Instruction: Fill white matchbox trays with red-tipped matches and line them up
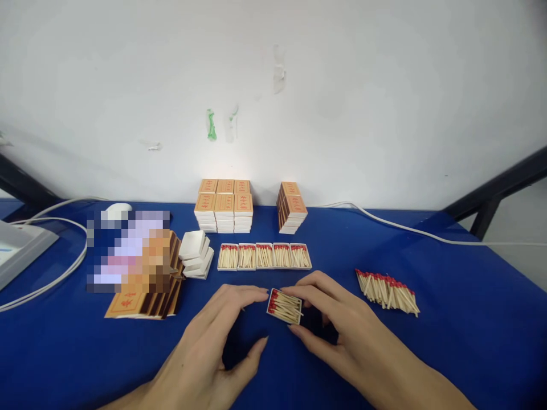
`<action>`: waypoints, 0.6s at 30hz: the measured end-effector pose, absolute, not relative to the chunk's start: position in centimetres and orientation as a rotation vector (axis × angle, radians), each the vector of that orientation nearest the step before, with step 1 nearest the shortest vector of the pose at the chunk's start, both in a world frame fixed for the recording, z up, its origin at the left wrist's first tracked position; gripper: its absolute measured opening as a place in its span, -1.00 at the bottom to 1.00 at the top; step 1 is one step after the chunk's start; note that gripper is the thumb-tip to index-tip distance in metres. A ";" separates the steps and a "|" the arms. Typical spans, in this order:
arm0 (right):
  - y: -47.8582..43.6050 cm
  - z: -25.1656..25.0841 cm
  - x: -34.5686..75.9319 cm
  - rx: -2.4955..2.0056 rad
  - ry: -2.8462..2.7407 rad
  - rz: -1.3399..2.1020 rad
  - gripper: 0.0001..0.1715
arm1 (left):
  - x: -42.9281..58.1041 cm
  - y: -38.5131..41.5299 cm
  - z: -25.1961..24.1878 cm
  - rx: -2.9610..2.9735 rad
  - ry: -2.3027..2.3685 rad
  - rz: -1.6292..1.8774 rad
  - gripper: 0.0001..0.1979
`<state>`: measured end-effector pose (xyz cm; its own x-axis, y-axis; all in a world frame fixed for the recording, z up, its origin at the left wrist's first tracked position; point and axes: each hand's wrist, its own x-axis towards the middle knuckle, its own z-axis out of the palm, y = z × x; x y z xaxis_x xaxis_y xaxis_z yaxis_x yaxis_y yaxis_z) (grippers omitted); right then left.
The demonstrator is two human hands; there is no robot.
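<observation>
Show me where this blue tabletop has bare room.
Bare: between the filled tray row and the loose matches; right of those matches. Crowded: left, with matchbox sleeves beside white trays, and around the left hand and right hand.

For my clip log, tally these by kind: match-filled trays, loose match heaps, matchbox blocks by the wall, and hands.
Match-filled trays: 6
Loose match heap: 1
Matchbox blocks by the wall: 2
Left hand and right hand: 2
Total: 11

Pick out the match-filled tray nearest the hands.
It's the tray between the left hand and the right hand, set at an angle; the five other filled trays stand side by side in a row farther back.
</observation>
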<state>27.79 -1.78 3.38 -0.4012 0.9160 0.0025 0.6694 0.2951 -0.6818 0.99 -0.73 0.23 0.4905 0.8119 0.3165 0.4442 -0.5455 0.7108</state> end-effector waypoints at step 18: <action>-1.3 4.0 27.9 -1.383 -2.012 1.215 -0.67 | 0.9 -0.5 0.0 2.132 0.980 0.830 -0.60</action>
<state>27.94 -1.33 3.97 -0.4224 0.8962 -0.1356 0.5375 0.1272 -0.8336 0.90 -0.49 0.01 0.5220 0.8079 0.2736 0.4030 -0.5163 0.7557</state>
